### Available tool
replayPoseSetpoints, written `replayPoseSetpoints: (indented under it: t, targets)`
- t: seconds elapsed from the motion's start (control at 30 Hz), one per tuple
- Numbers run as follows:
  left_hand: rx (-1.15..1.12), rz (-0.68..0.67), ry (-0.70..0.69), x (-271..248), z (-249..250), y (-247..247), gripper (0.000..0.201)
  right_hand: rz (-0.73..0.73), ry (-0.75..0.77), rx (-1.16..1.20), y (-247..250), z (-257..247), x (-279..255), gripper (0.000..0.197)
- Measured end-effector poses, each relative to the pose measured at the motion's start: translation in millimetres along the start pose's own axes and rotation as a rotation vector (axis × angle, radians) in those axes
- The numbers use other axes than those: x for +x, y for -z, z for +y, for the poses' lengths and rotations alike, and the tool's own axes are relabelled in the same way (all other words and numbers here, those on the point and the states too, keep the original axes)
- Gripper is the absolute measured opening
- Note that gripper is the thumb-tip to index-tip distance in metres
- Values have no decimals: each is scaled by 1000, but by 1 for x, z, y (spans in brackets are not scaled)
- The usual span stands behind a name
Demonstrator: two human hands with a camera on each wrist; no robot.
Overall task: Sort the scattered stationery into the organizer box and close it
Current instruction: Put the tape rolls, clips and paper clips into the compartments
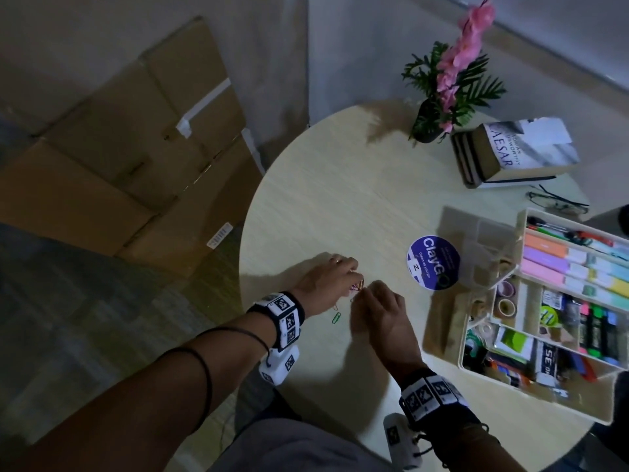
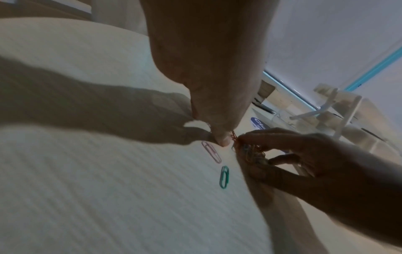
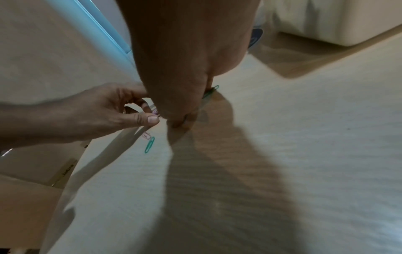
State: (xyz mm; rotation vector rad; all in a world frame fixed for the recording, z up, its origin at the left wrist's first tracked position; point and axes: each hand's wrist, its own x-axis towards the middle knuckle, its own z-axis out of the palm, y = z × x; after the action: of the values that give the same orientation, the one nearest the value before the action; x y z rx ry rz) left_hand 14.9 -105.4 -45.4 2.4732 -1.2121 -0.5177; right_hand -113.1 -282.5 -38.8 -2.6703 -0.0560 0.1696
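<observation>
Near the left edge of the round pale table (image 1: pixel 340 206), my two hands meet fingertip to fingertip. My left hand (image 1: pixel 354 277) pinches a reddish paper clip (image 2: pixel 233 135) between thumb and fingers. Right beside it, my right hand (image 1: pixel 371 288) is curled round a small bunch of coloured paper clips (image 2: pixel 252 153). A green clip (image 3: pixel 210 92) pokes out behind its fingers. On the table just below the hands lie a loose pink clip (image 2: pixel 211 152) and a loose green clip (image 1: pixel 336 317). The open organizer box (image 1: pixel 520 229) stands at the right, full of pens, markers and tape rolls.
The box's clear lid (image 1: pixel 476 233) hangs open towards a round blue sticker (image 1: pixel 433 262). A stack of books (image 1: pixel 520 155), a potted plant (image 1: pixel 429 124) and glasses (image 1: pixel 558 201) sit at the table's far side. Cardboard boxes (image 1: pixel 129 158) lie on the floor to the left.
</observation>
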Motion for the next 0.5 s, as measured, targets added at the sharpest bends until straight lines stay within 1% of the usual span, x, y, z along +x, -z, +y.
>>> replayPoseSetpoints:
  t: [0.07,0.13,0.17,0.27,0.37,0.5]
  targets:
    - [13,4,43,3,7,-1,33,62,42,27,2,1,2,37]
    - [30,-7,102,6,15,-2,15,67,44,38,1,5,6,36]
    - [16,-11,131,7,17,-1,10,53,28,41,1,8,9,37]
    - [-19,-22,185,10,23,7,11,6,-15,36,-1,15,17,29]
    - [-60,-34,238,9,25,12,13,6,-23,79,3,16,19,24]
    - [-147,-2,296,6,24,18,10,-20,-74,101,9,20,17,19]
